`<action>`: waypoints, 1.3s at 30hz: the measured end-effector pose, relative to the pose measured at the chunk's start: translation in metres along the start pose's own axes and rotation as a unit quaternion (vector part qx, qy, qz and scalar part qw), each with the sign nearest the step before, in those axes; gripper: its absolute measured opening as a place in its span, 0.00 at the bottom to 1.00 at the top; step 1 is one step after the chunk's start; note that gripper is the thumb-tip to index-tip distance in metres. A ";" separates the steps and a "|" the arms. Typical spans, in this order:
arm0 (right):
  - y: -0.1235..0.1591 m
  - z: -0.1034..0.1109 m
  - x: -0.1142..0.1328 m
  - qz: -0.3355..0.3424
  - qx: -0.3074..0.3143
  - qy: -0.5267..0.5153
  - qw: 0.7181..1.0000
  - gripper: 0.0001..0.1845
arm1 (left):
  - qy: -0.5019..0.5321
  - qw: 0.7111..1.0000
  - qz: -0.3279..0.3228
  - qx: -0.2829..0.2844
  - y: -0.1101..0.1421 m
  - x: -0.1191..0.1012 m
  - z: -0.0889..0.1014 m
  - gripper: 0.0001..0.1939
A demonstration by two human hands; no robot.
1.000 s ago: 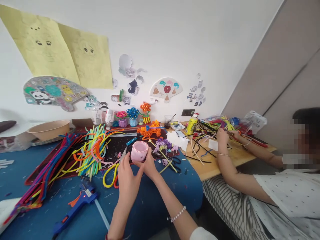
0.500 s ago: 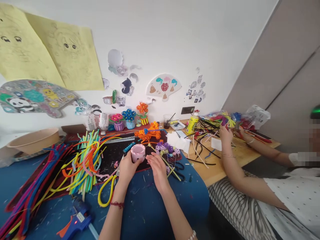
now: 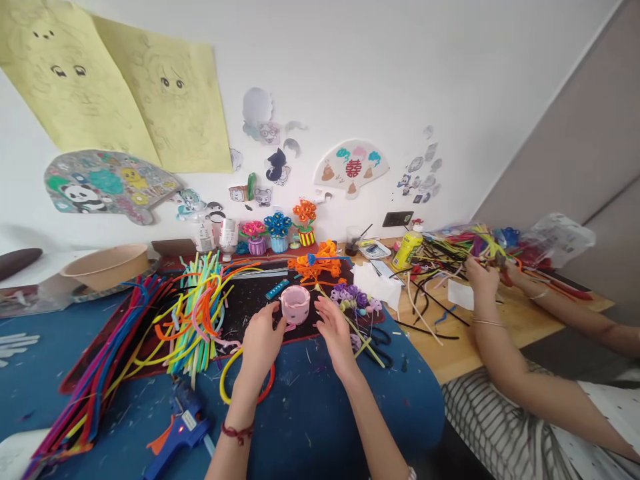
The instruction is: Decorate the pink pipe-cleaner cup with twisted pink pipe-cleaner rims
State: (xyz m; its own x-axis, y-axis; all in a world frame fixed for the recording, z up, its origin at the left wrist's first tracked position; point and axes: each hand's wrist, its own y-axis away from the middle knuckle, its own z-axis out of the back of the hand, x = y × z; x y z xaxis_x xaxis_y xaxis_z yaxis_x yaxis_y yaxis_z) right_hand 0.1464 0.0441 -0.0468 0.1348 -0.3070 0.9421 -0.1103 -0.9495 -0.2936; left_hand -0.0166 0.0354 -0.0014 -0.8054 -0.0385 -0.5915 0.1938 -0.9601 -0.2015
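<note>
A small pink pot [image 3: 295, 304] made of pipe cleaners stands upright on the black mat [image 3: 250, 300]. My left hand [image 3: 262, 337] rests just left of it, fingers loosely apart and thumb close to the pot's side, holding nothing. My right hand [image 3: 333, 329] lies just right of the pot, fingers stretched toward it and apart from it. A yellow and red pipe-cleaner loop [image 3: 227, 380] lies under my left wrist. Purple pipe-cleaner flowers [image 3: 353, 295] lie beside my right hand.
A heap of coloured pipe cleaners [image 3: 190, 307] fills the left of the blue table [image 3: 310, 413]. A blue glue gun [image 3: 179, 430] lies near the front edge. Orange flowers [image 3: 316, 261] and small flower pots [image 3: 278, 233] stand behind. A second person's hands [image 3: 481, 280] sort pipe cleaners on the wooden table [image 3: 505, 327].
The pink pot went from held up in both hands down onto the black mat. My hands have let go and now rest on either side of it.
</note>
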 end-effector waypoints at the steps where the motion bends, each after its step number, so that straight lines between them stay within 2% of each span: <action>1: -0.002 0.003 0.003 0.018 -0.003 0.059 0.998 0.20 | 0.004 1.000 0.004 -0.003 0.001 0.000 0.002 0.18; 5: -0.011 0.035 0.013 0.020 -0.067 0.212 0.975 0.13 | 0.038 0.999 0.014 -0.003 0.008 0.004 0.012 0.15; 7: -0.016 0.054 0.017 0.002 -0.099 0.286 0.953 0.11 | 0.069 0.997 0.023 -0.009 0.014 0.005 0.014 0.15; 9: -0.024 0.065 0.019 -0.017 -0.104 0.359 0.927 0.07 | 0.108 0.993 0.032 -0.020 0.019 0.003 0.014 0.17; 11: -0.033 0.066 0.018 -0.037 -0.095 0.420 0.902 0.06 | 0.144 0.989 0.037 -0.029 0.024 -0.001 0.011 0.19; 15: -0.051 0.056 0.012 -0.088 -0.078 0.509 0.853 0.14 | 0.180 0.983 0.025 -0.023 0.029 -0.006 0.010 0.20; 19: -0.061 0.054 0.007 -0.120 -0.053 0.544 0.829 0.14 | 0.177 0.984 0.018 -0.009 0.031 -0.007 0.012 0.19; 21: -0.063 0.058 0.006 -0.130 -0.043 0.540 0.831 0.09 | 0.166 0.986 0.015 0.010 0.031 -0.011 0.008 0.17; 24: -0.065 0.067 0.004 -0.135 -0.030 0.508 0.850 0.03 | 0.135 0.989 0.007 0.062 0.025 -0.026 -0.008 0.14; 29: -0.068 0.082 0.003 -0.112 -0.012 0.406 0.907 0.06 | 0.065 0.986 -0.018 0.153 0.003 -0.062 -0.049 0.07; 31: -0.068 0.087 0.003 -0.099 -0.012 0.353 0.930 0.07 | 0.035 0.984 -0.022 0.175 -0.005 -0.075 -0.064 0.09; 35: -0.067 0.095 0.003 -0.072 -0.017 0.251 0.965 0.15 | -0.018 0.985 0.008 0.173 -0.014 -0.092 -0.083 0.13; 39: -0.062 0.100 0.007 -0.048 -0.019 0.173 0.984 0.18 | -0.022 0.989 0.039 0.143 -0.020 -0.098 -0.090 0.17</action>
State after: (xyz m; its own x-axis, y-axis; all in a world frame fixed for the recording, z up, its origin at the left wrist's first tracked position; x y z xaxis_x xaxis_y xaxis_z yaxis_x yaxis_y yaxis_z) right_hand 0.2530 0.0944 -0.0386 -0.1968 -0.1696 0.9657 -0.1515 -0.9678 -0.2009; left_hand 0.1088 0.0833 -0.0092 -0.8196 -0.1214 -0.5600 0.0955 -0.9926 0.0755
